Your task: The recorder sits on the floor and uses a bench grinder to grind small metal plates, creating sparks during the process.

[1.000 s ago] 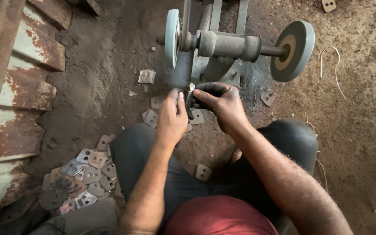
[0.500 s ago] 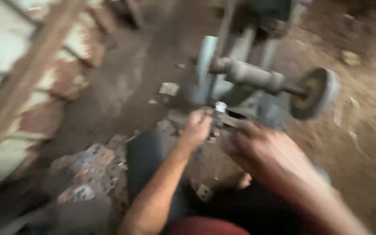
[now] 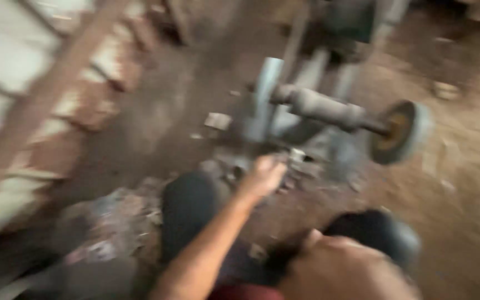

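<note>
Frame heavily motion-blurred; detail limited.

Left hand is extended at centre, reaching toward the foot of the grinder. A small pale piece is seen at the fingertips, at about 1 o'clock from the hand. Fingers look curled, but whether the piece is pinched or merely touched cannot be told.

Right hand is seen low at 5 o'clock, close to the lens, a large blurred mass. Its grip cannot be told; nothing is visibly held.

Grinder: grey shaft set across a frame, a narrow pale wheel at 12 o'clock from the left hand, a thicker round stone wheel with a yellowish hub at 2 o'clock.

Judgement on technique: the piece is best pinched firmly at its edges, fingertips kept back from the wheel rim, and wrists steadied against the knees before any contact with the stone is made.

Materials: floor is packed brown dirt, gritty and uneven. A heap of flat metal pieces, greyish and angular, lies at 8 o'clock beside the left knee. Another small flat piece lies on the dirt at 11 o'clock. Rusted, corrugated sheet stands at 9 to 10 o'clock, flaking orange over pale paint. Trousers are dark.
</note>
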